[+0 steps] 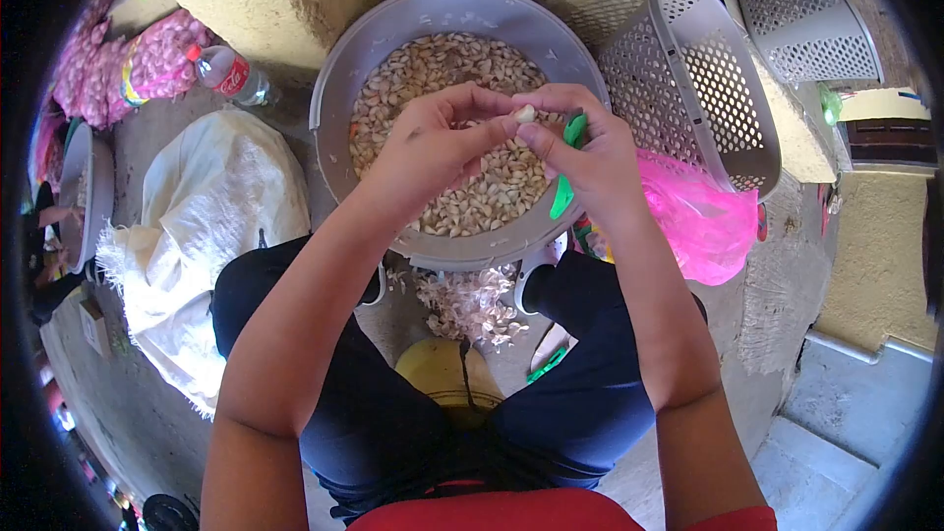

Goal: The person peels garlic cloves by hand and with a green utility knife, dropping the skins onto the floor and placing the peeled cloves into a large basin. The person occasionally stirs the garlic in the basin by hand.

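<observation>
Clove pale, rounded, in both hands; round plastic tub below.

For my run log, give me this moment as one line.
Left hand: pinching clove | Right hand: on same clove, green object in grip | Below: grey basin of loose cloves

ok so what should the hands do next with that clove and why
Probably peel any skin left on the clove: left hand and right hand pinch it above a tub of loose cloves, the right also holding a green tool, and papery peelings lie below.
</observation>
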A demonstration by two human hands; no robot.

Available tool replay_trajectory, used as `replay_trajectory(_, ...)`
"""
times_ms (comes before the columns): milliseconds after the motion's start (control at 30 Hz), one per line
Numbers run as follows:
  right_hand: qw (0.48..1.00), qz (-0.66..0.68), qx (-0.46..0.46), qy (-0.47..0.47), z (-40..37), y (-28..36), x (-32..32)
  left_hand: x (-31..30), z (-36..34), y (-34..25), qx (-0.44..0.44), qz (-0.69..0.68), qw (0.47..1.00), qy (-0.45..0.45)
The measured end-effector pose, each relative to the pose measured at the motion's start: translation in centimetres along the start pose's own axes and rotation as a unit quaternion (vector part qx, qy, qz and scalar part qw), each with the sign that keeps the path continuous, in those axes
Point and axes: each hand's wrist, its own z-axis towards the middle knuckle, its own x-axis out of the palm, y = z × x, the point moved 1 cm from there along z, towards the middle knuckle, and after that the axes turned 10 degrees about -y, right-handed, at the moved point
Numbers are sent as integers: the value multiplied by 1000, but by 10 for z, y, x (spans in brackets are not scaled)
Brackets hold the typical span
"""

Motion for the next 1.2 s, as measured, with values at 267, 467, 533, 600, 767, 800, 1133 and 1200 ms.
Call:
replay_trajectory(267,992,-124,-29,3,1,13,-4,0,-4,-1,78,67,992,-73)
replay_trajectory(467,955,-209,-211,3,3,8,-5,1,3,9,214,164,959,-91)
replay_trajectory(533,956,-210,-204,6,3,9,-4,1,4,10,228,170,954,-96)
replay_trajectory(600,953,-217,-211,7,2,9,-4,1,4,11,232,176,952,-98)
replay_trajectory(767,949,-237,-207,16,0,8,-2,0,1,7,196,195,955,-112)
replay_trajectory(800,949,-241,-204,18,0,8,-2,-1,2,8,212,208,948,-115)
replay_trajectory(1133,996,-87,10,31,-2,5,2,-2,6,11,188,174,960,-114)
replay_trajectory(1200,995,-7,96,21,-2,6,3,-1,4,7,138,177,969,-107)
